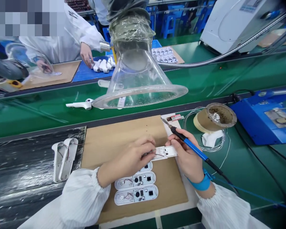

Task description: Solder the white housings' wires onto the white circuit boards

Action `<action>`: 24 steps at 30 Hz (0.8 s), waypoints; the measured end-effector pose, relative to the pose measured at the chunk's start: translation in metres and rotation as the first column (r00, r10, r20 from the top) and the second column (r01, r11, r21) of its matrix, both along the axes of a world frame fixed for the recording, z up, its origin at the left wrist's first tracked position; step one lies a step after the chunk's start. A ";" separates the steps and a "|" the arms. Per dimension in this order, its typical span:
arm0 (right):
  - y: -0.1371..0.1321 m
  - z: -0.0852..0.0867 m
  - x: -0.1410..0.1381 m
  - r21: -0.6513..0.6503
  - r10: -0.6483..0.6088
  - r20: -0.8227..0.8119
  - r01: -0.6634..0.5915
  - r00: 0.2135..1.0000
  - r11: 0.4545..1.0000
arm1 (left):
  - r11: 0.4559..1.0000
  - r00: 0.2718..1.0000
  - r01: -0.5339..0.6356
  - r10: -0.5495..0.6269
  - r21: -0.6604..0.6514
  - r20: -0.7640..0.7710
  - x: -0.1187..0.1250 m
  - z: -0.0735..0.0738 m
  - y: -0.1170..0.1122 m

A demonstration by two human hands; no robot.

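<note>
My left hand point(131, 159) is closed in a pinch on thin wires at the left end of a white device shell point(166, 152) lying on a brown board point(124, 136). My right hand point(187, 156) grips a blue-handled soldering iron point(189, 145) like a pen, its tip pointing up and left, while its fingers also steady the shell. A blue wrist strap point(203, 183) is on my right wrist. Three similar white shells point(136, 187) with circuit parts lie below my left hand.
A clear fume hood point(138, 79) hangs over the green conveyor point(38, 108). A solder stand point(215, 117) and blue station point(264, 117) sit to the right. Two white housings point(63, 157) lie on black film at left. A person in white works across the belt point(85, 54).
</note>
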State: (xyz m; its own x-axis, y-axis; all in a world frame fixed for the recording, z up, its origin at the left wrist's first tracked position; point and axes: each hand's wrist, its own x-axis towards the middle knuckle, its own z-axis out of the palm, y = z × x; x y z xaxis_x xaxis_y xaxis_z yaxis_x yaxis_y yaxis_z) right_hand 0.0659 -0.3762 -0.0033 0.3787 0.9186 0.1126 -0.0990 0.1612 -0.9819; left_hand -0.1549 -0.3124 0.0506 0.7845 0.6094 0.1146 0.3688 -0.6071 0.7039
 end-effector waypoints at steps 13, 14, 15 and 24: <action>-0.004 0.005 0.001 0.095 -0.070 0.086 0.062 0.994 0.993 | 0.825 0.973 -0.004 0.134 -0.565 0.190 0.000 0.013 0.001; -0.004 0.005 0.002 0.103 -0.075 0.099 0.065 0.992 0.993 | 0.772 0.960 -0.002 0.179 -0.636 0.215 -0.002 0.014 0.001; -0.004 0.005 0.003 0.111 -0.084 0.124 0.070 0.989 0.991 | 0.716 0.945 0.001 0.228 -0.698 0.235 -0.005 0.014 0.002; -0.007 -0.002 0.018 0.220 -0.233 0.212 0.186 0.949 0.958 | 0.544 0.844 -0.113 0.494 -0.831 0.208 -0.020 0.009 0.010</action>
State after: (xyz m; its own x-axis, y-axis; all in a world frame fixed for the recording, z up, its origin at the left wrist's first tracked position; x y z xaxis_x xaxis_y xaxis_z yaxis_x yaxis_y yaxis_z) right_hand 0.0837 -0.3833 -0.0051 0.5018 0.7724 0.3893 0.1856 0.3434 -0.9207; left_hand -0.1747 -0.3023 0.0593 0.5335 0.7965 -0.2844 0.0114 0.3294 0.9441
